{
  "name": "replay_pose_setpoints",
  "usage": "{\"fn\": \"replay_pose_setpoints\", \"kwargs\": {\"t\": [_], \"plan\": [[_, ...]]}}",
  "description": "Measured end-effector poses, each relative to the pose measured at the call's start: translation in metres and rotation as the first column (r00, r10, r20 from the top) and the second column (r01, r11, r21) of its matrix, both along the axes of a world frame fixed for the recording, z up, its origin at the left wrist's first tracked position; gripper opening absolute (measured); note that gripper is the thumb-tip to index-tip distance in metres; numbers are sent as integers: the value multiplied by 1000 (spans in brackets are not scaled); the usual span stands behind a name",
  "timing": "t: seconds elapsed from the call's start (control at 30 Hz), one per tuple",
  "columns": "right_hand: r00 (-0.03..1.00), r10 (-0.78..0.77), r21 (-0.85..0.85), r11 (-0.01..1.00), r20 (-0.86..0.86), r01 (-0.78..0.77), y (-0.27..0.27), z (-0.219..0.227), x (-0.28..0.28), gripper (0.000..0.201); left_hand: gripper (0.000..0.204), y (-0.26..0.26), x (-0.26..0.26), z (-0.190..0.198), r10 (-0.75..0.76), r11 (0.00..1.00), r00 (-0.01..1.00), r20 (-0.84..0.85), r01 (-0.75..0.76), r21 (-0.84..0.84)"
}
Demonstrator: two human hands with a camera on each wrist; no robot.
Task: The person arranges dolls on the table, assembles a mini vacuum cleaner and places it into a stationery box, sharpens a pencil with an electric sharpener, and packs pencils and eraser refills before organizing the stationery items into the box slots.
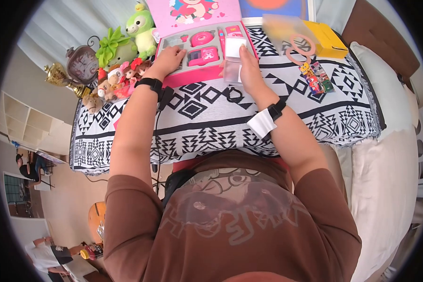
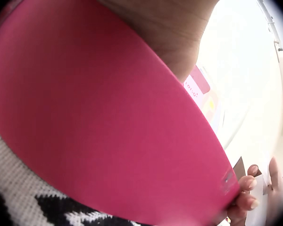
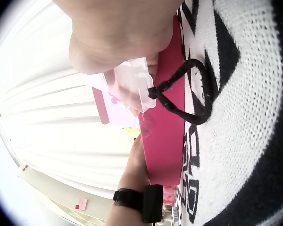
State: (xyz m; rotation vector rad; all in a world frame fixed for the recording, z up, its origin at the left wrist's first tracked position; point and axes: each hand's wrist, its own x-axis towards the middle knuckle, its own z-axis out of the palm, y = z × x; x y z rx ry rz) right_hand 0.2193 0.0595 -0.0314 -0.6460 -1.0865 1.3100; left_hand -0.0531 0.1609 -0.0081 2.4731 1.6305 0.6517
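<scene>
Only the head view shows the grey tray (image 1: 174, 41) and pink items (image 1: 202, 39) ahead of both hands, inside the pink box (image 1: 197, 76); the right wrist view brings out a black cord loop (image 3: 208, 89) at the corner of a clear case (image 1: 231, 71). Transparent and boxy, the case sits between the thumb and fingers of the gripping right hand (image 1: 252, 70). The left hand (image 1: 170, 61) lies palm-down over the tray, fingers relaxed, apparently holding nothing.

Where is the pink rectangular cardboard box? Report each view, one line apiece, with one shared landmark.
Head: pink rectangular cardboard box, top centre.
Left wrist: box, large across left and centre.
Right wrist: box, strip just right of centre.
Shared landmark: black-and-white patterned woven cloth beneath.
</scene>
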Motion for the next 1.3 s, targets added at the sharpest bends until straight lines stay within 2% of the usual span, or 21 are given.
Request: {"fn": "replay_pose_setpoints", "kwargs": {"t": [0.17,0.23,0.27,0.33,0.4,0.47,0.53,0.6,0.67,0.77,0.9,0.97,1.3], "plan": [[1000,-25,21,999,16,25,4,-5,-1,57,43,-12,-1,9,-28,999,993,-116,25,-27],[999,-31,39,999,26,30,3,-4,-2,57,37,-20,-2,12,-185,981,946,-267,195,11],[999,-23,32,999,34,22,2,-3,0,57,37,-21,-5,10,-176,983,947,-269,186,12],[999,-3,29,1000,40,2,0,-1,0,57,32,-25,-7,8,-231,936,841,-489,329,122],[999,8,41,999,41,-9,0,0,1,57,30,-32,-6,11,-218,944,843,-491,311,115],[999,32,5,999,-1,-32,-4,3,0,50,36,-46,3,23,-201,979,931,-305,203,-25],[1000,4,-36,999,-24,-5,-4,4,-2,50,40,-39,1,15,-161,987,951,-265,157,-34],[999,25,-24,999,-21,-26,-4,4,-2,50,44,-37,0,11,-95,989,989,-117,81,-123],[1000,23,-37,999,1,-23,-5,5,-1,51,46,-43,4,17,-77,990,991,-107,63,-124],[999,36,-36,999,29,-35,-4,5,-1,51,48,-54,10,29,-5,961,997,-80,-17,-276],[999,27,-34,999,38,-26,-4,6,-1,51,48,-54,9,25,-14,972,997,-76,-4,-237],[999,18,-40,999,42,-17,-5,6,-1,51,46,-49,5,18,-48,991,996,-71,38,-126],[1000,14,-33,999,26,-13,-6,8,-1,51,42,-56,10,23,-18,994,1000,-5,17,-108]]}}
